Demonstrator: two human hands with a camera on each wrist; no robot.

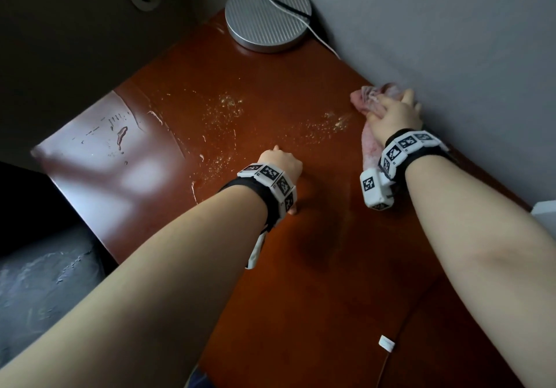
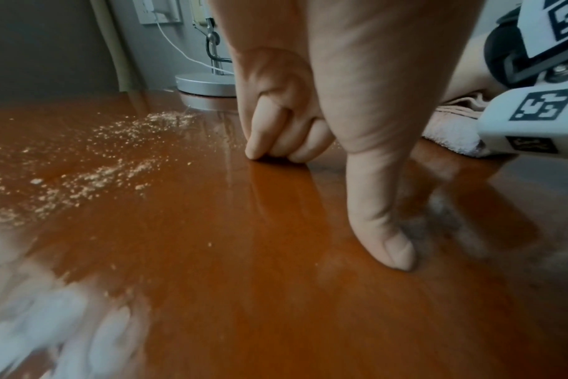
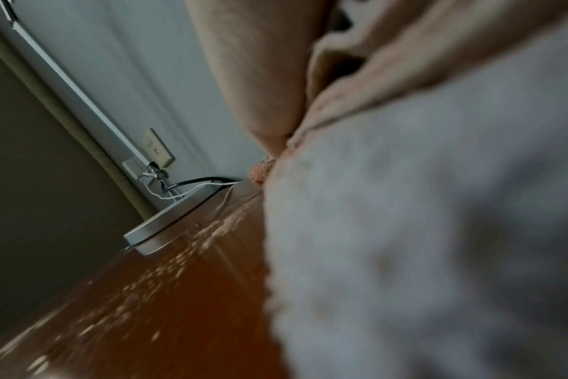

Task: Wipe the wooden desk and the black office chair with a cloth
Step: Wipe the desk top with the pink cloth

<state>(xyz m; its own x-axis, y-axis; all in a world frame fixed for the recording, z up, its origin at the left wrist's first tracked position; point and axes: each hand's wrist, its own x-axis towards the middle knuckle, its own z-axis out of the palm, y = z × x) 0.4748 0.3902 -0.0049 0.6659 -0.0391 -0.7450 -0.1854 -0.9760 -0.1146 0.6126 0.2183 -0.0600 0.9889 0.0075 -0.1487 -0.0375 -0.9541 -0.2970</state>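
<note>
R hand (image 1: 394,113) is pressing down on the cloth (image 1: 371,95), fingers curled over the bunched pink fabric, right by the wall (image 1: 451,41). Prob gripping it wadded so it's taking pressure w/o sliding out; part of it is trailing back under the wrist. L hand (image 1: 281,165) is holding nothing: fingers folded under, knuckles and thumb (image 2: 383,230) resting on the table (image 1: 301,267), likely bracing body weight while the other arm is reaching far.

Crumbs (image 1: 228,106) are lying ahead and to the left of the cloth hand, and just beyond the L hand's knuckles, so I'd judge the table wipe is only partway. Wet streaks (image 1: 122,134) are sitting well left of the L hand. Lamp base (image 1: 267,17) is standing far ahead of both hands, cables (image 1: 301,14) running off it toward the wall. The chair isn't showing in any view.

Views differ: head cam is giving the layout, both hands, spread of crumbs. L wrist cam is showing what head can't: folded fingers (image 2: 263,133) actually touching wood, thumb tip down, cloth to its right. R wrist cam is mostly blurred cloth up close, so finger detail there can't be told, but it's showing crumbs running on ahead of the cloth toward the lamp base, plus a wall outlet (image 3: 158,148).
</note>
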